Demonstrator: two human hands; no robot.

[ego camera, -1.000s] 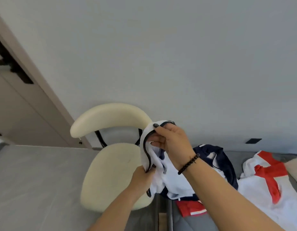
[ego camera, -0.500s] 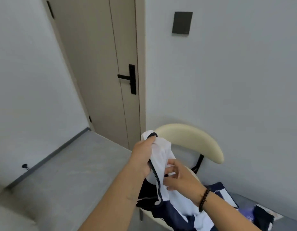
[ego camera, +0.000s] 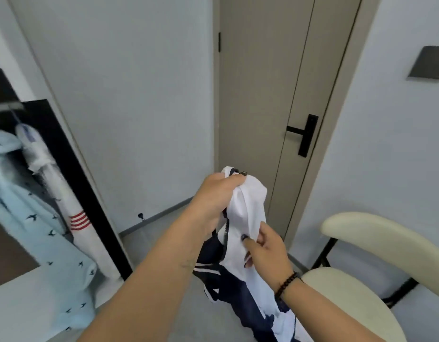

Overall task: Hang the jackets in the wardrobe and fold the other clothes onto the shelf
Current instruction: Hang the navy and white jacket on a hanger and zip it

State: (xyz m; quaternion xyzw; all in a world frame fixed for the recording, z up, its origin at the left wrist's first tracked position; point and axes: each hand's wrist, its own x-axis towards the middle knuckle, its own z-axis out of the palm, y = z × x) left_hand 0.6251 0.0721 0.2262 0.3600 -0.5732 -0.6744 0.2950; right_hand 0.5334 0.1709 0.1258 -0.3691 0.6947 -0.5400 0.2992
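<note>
A white and navy zip jacket (ego camera: 248,208) hangs in front of me, its lower part trailing down toward the floor. My left hand (ego camera: 217,193) grips its collar at the top, by the zip pull. Lower down, my right hand (ego camera: 265,248) pinches the white front beside the zip. The open wardrobe (ego camera: 73,169) is at the left, its dark frame edge running diagonally. Inside hang a light blue jacket with small bird prints (ego camera: 23,218) and a white jacket with red stripes (ego camera: 65,201).
A cream chair (ego camera: 376,243) with black legs stands at the right, close to my right arm. A closed beige door (ego camera: 275,95) with a black handle is straight ahead. Grey floor lies between wardrobe and chair.
My view has swung left from the chair toward the door and wardrobe. The jacket came along, the left hand still at the collar and the right hand lower on the front.
</note>
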